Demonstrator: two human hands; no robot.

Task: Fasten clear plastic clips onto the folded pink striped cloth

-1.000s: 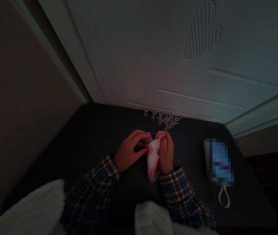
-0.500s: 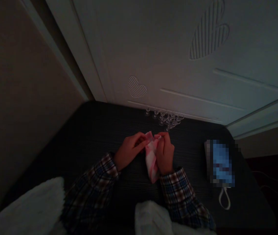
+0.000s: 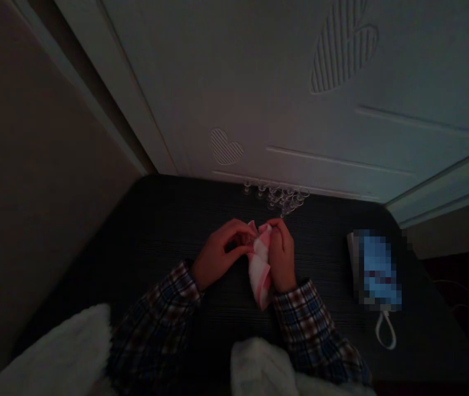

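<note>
Left fingers [image 3: 238, 253] had parted wider, grip unclear, at the crumpled pink-and-white cloth [image 3: 259, 267] right fingers [image 3: 285, 237] pinched; continued handling seemingly needed steadiness.

No lettering, number or brand is showing legibly anywhere. Coarse blocks are blurring the blue item [image 3: 378, 269], leaving its marks unreadable.

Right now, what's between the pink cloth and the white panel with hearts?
Small clear objects, clustered on the dark table between the pink cloth and the white panel; the head view shows them.
</note>
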